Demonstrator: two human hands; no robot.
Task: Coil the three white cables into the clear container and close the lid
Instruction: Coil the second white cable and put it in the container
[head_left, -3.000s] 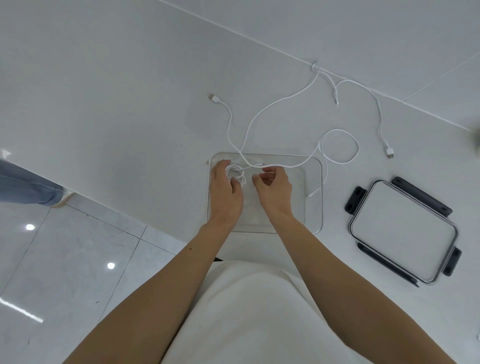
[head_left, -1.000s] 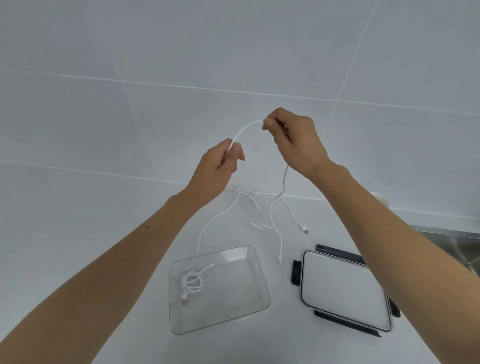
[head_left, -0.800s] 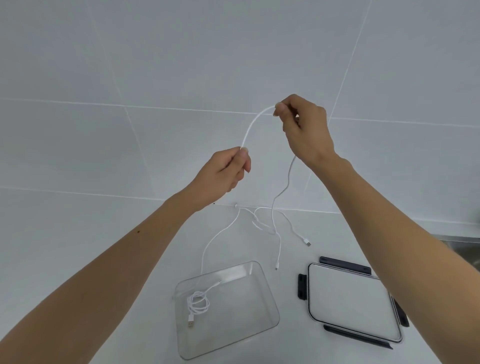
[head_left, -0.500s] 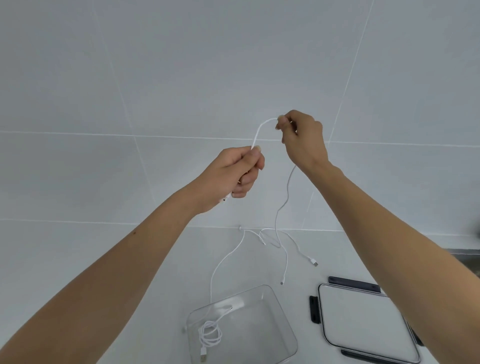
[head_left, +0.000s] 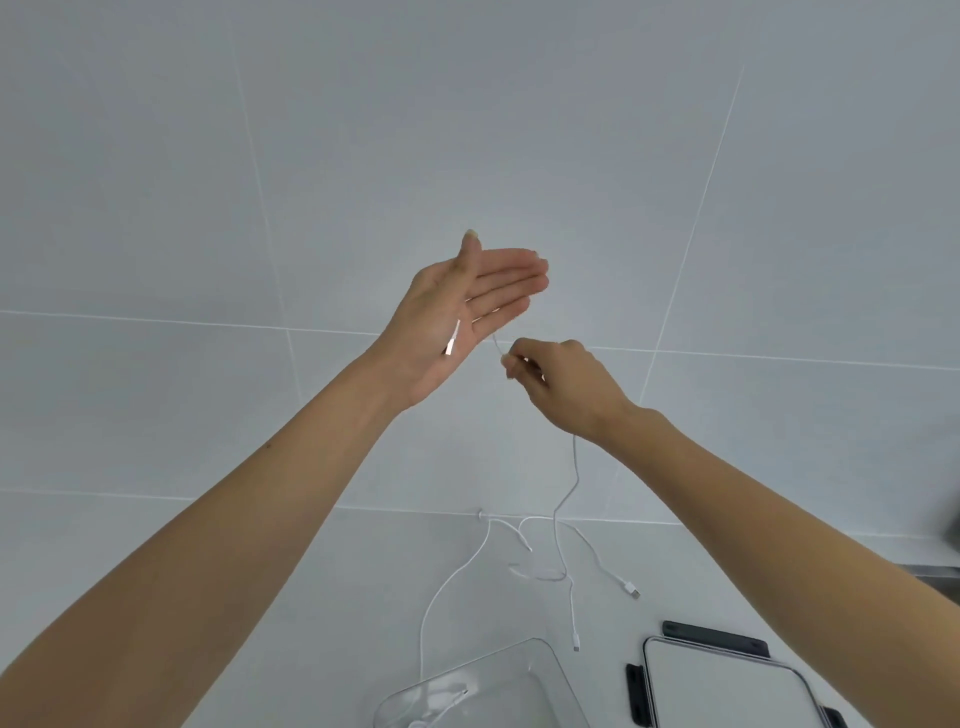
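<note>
1. Left hand — raised in front of the tiled wall, palm turned toward the camera, fingers straight and held together, thumb pointing up. The hand is spread flat and clasps nothing; a small silvery connector lies against the palm.

2. Right hand — lower than the left and just beside it, knuckles toward the camera, fingers curled. Thumb and forefinger pinch a white cable, a short length of which runs up from the pinch toward the left palm.

3. Both forearms are bare and reach up and forward from the lower corners of the view.

4. Below the right wrist the held cable hangs in a loose curve down to the counter, where it meets the other white cables lying tangled near the foot of the wall; two plug ends rest apart from the tangle.

5. Clear container — at the lower edge of the view, open, with a white cable partly inside it and one strand trailing out over the counter toward the wall.

6. Lid — flat on the counter to the right of the container, dark clips along its edges.

7. Counter and wall are both pale grey-white; the wall shows large tiles with thin joints.
</note>
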